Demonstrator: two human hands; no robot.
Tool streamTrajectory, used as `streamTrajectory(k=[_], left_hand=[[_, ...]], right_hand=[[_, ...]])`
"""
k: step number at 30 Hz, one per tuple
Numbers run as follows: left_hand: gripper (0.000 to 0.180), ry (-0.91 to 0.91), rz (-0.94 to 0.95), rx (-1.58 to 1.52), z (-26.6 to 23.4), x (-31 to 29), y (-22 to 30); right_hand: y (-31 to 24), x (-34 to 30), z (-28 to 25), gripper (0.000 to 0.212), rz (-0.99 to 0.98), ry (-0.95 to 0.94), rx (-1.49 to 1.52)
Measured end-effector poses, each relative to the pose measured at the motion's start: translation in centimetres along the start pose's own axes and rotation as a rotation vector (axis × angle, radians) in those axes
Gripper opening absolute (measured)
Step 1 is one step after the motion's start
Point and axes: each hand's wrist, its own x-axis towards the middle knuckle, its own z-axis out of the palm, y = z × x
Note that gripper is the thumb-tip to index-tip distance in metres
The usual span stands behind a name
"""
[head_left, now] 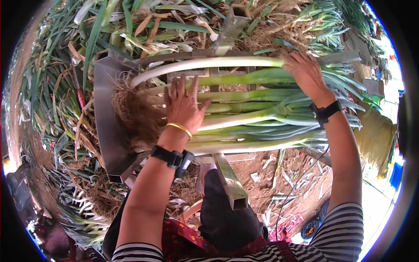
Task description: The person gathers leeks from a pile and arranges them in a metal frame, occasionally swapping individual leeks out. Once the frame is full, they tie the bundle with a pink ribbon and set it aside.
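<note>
Several long green onions (pixel 262 95) lie side by side across a metal rack, their roots (pixel 135 115) toward the upright metal end plate (pixel 104 122) on the left. My left hand (pixel 184 107) rests over the white stalks with its fingers spread, near the roots. At the far side of the row, one thick green onion (pixel 209 64) bows slightly. My right hand (pixel 305 75) has its fingers curled around that onion where white turns to green; the leaves beyond are partly hidden by the hand. Both wrists wear black bands.
Heaps of green onions (pixel 52 91) surround the rack at the left and back. Square metal tubes stick out at the far side (pixel 238 15) and near side (pixel 231 181). Below, the soil (pixel 257 174) carries scraps, pink strands (pixel 292 225) and a thin cable. A yellowish sack (pixel 373 146) stands right.
</note>
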Motion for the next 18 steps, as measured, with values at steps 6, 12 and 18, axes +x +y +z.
streamTrajectory(k=[6,12,18], left_hand=[[0.049,0.127,0.234,-0.131,-2.1,-3.8,-0.9],[0.043,0.308,0.327,-0.108,-4.9,-5.8,0.5],[0.032,0.253,0.353,-0.027,-10.1,-2.2,1.0]], right_hand=[[1.3,-2.8,-3.5,0.030,0.046,0.006,-0.051],[0.6,-5.4,-9.0,0.031,0.032,0.068,-0.089],[-1.4,-7.3,-13.2,0.022,-0.012,0.006,0.099]])
